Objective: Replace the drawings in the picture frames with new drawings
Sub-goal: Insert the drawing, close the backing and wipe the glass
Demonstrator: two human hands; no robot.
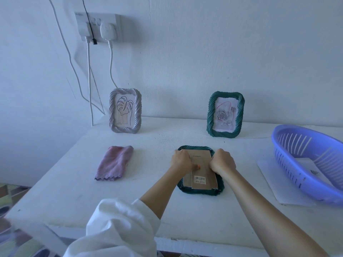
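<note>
- Green frame (200, 191) lies face down on the white counter (74, 191), cardboard backing (202, 160) up.
- Both forearms reach forward; the left hand (181, 160) grips the frame's left edge, fingers curled, thumb (196, 166) pressed on the backing.
- The right hand (222, 161) sits fisted, knuckles up, at the right edge; its grip cannot be told.
- A grey-framed drawing (125, 110) and a green-framed drawing (225, 114) stand behind.

Soft, cool bluish light is spread evenly. Faint shadows are thrown rightward from the grey frame (125, 110) onto the wall (185, 52). Edges are bowed; near left corner is blurred.
</note>
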